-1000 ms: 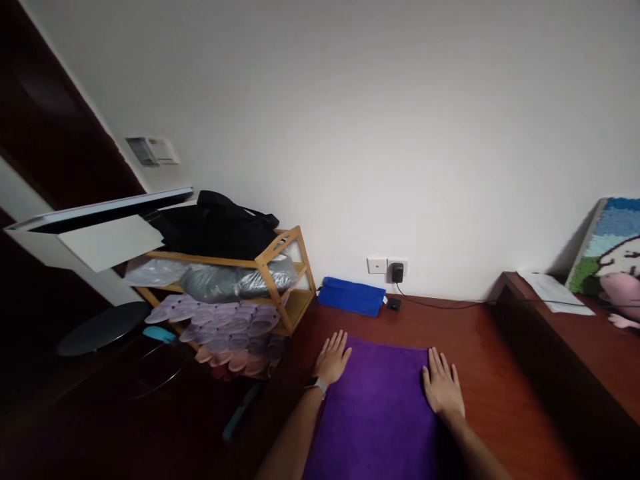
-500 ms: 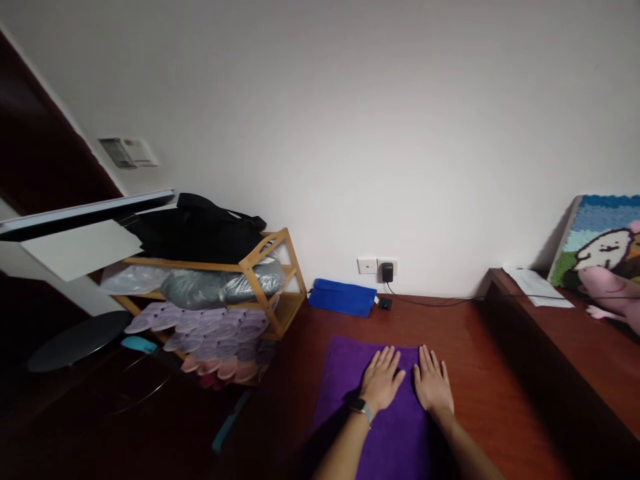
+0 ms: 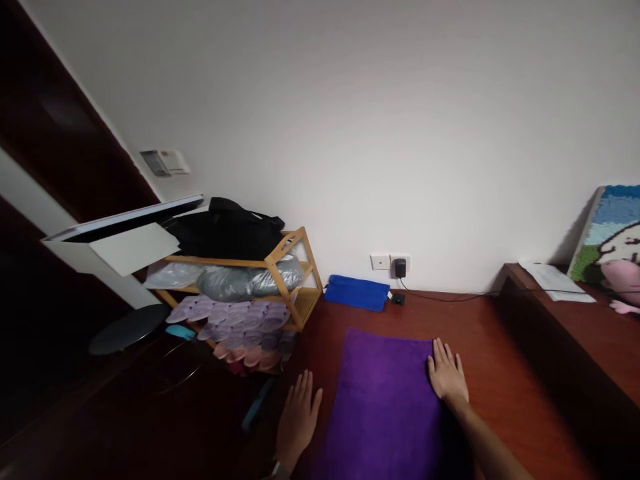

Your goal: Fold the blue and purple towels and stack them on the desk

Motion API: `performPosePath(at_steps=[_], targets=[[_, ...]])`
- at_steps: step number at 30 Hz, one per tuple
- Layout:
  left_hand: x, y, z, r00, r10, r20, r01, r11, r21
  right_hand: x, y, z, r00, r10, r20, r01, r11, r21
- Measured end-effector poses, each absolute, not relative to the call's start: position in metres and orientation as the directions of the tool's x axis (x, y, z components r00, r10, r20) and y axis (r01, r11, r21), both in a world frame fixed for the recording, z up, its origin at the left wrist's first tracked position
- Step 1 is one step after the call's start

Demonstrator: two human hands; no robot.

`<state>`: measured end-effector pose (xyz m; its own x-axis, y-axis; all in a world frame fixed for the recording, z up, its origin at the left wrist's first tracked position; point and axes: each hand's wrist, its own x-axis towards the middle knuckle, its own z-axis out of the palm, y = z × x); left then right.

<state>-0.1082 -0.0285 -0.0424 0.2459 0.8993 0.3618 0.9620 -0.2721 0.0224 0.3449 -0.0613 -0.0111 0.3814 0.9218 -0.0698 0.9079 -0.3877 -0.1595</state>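
Observation:
A purple cloth [image 3: 387, 400] lies spread flat on the reddish-brown wooden tabletop [image 3: 495, 380], its near end running out of the bottom of the view. My right hand [image 3: 449, 375] rests flat on the cloth's far right corner and edge, fingers stretched forward, holding nothing. To the left of the cloth, apart from it, my left hand [image 3: 299, 415] is open with its fingers extended and nothing in it; a watch shows at its wrist. A folded blue cloth [image 3: 357, 293] lies farther back against the wall.
A wooden rack [image 3: 285, 273] on the left holds a black bag [image 3: 230, 230], plastic-wrapped bundles and several slippers [image 3: 227, 313]. A black charger [image 3: 400, 268] sits in the wall socket, its cable running right. A raised ledge holds papers [image 3: 557, 281] and a pink plush toy [image 3: 623, 280].
My left hand has lifted off the purple cloth and moved left past its edge. The right hand stays at the far right corner. The view has turned slightly left.

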Motion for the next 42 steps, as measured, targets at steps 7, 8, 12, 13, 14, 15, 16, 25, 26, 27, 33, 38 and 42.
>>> performPosePath(at_steps=[7, 8, 12, 13, 14, 15, 16, 25, 26, 27, 33, 38, 42], targets=[[-0.09, -0.043, -0.012, 0.159, 0.956, 0.248, 0.976, -0.189, 0.104, 0.343, -0.06, -0.012, 0.399, 0.915, -0.058, 0.909, -0.403, -0.108], [-0.09, -0.044, -0.008, 0.154, 0.958, 0.24, 0.976, -0.185, 0.112, 0.342, -0.06, -0.01, 0.402, 0.913, -0.072, 0.907, -0.407, -0.106], [-0.089, -0.048, -0.001, 0.144, 0.966, 0.214, 0.977, -0.173, 0.123, 0.34, -0.069, 0.003, 0.398, 0.911, -0.109, 0.903, -0.41, -0.128], [-0.088, -0.048, 0.0, 0.143, 0.967, 0.212, 0.977, -0.171, 0.124, 0.339, -0.075, 0.004, 0.402, 0.911, -0.088, 0.902, -0.411, -0.136], [-0.088, -0.048, 0.0, 0.142, 0.967, 0.212, 0.977, -0.171, 0.125, 0.337, -0.084, 0.004, 0.406, 0.912, -0.056, 0.901, -0.409, -0.144], [-0.088, -0.048, 0.0, 0.141, 0.966, 0.214, 0.978, -0.17, 0.124, 0.334, -0.095, 0.002, 0.404, 0.914, -0.023, 0.902, -0.403, -0.152], [-0.088, -0.048, 0.0, 0.141, 0.966, 0.217, 0.978, -0.17, 0.12, 0.33, -0.106, 0.0, 0.395, 0.919, 0.0, 0.907, -0.39, -0.161], [-0.086, -0.041, -0.009, 0.16, 0.951, 0.265, 0.977, -0.191, 0.094, 0.304, -0.158, -0.015, 0.348, 0.934, -0.077, 0.92, -0.356, -0.165], [-0.087, -0.041, -0.009, 0.163, 0.952, 0.261, 0.977, -0.192, 0.089, 0.304, -0.158, -0.014, 0.353, 0.933, -0.073, 0.917, -0.361, -0.169], [-0.089, -0.04, -0.008, 0.168, 0.953, 0.251, 0.978, -0.194, 0.082, 0.304, -0.157, -0.013, 0.359, 0.93, -0.073, 0.914, -0.367, -0.173], [-0.068, -0.039, 0.011, 0.139, 0.975, 0.174, 0.984, -0.156, 0.086, 0.304, -0.157, -0.01, 0.36, 0.929, -0.084, 0.912, -0.37, -0.18], [0.045, -0.064, 0.019, 0.426, 0.875, 0.229, 0.864, -0.469, 0.185, 0.304, -0.159, -0.01, 0.362, 0.929, -0.074, 0.906, -0.369, -0.207], [0.096, -0.083, 0.007, 0.575, 0.804, 0.15, 0.764, -0.593, 0.252, 0.303, -0.16, -0.012, 0.352, 0.934, -0.064, 0.915, -0.358, -0.184]])
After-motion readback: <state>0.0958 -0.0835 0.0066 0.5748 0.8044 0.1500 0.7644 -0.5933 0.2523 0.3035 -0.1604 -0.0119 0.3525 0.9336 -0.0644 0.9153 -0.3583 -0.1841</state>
